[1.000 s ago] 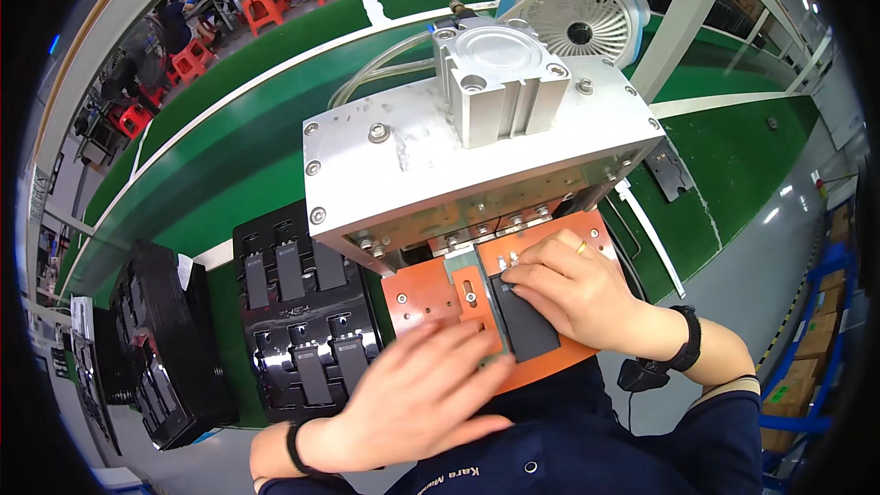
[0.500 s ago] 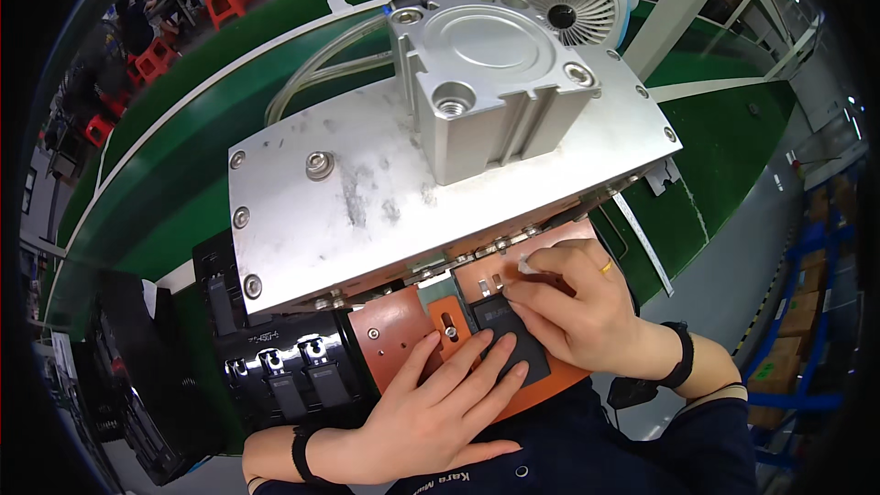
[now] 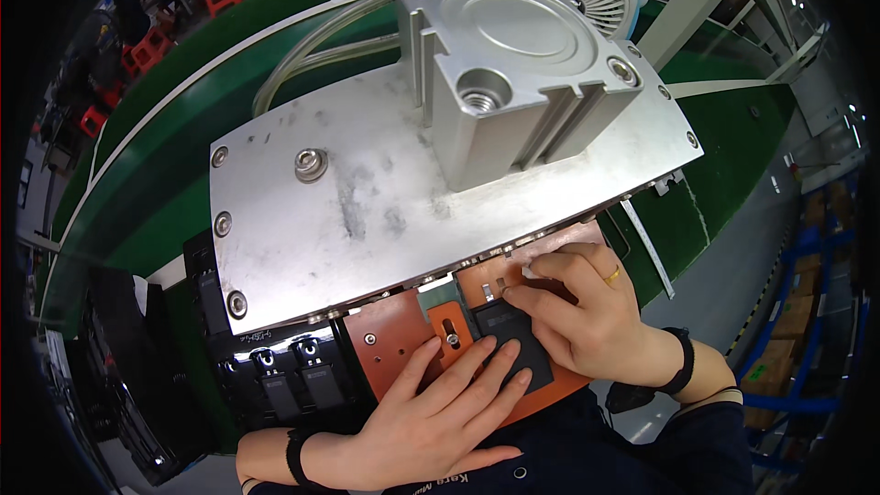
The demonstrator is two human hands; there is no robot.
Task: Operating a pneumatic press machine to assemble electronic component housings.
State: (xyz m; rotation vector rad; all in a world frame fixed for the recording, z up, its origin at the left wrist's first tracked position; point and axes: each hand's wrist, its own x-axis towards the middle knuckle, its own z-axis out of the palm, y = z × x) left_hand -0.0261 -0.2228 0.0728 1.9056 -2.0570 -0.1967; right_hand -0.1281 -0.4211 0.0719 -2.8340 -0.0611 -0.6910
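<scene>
A flat black rectangular part point(image 3: 518, 335) with small silvery tabs point(image 3: 488, 292) at its far edge lies on a copper-coloured plate point(image 3: 390, 316). My left hand point(image 3: 440, 403) rests with its fingers outstretched, the fingertips touching the black part's near-left side. At the part's far right corner, my right hand point(image 3: 587, 316) is closed, its fingers bent. One of its fingertips is at the tabs. A small whitish bit point(image 3: 527, 272) shows by its upper fingers, too small to name. Left of the part is an orange slotted block point(image 3: 449, 335) with a screw.
A large metal press plate point(image 3: 339, 211) with a silver cylinder block point(image 3: 527, 64) overhangs the work closely. Black trays point(image 3: 298, 376) holding several similar black parts stand left. Clear tubes point(image 3: 302, 55) run behind. A white fan point(image 3: 600, 0) stands at the back on the green surface point(image 3: 632, 257).
The view has shifted slightly, so the press appears larger and nearer. My right fingertip now covers more of the right-hand tab. My left hand stays on the black part.
</scene>
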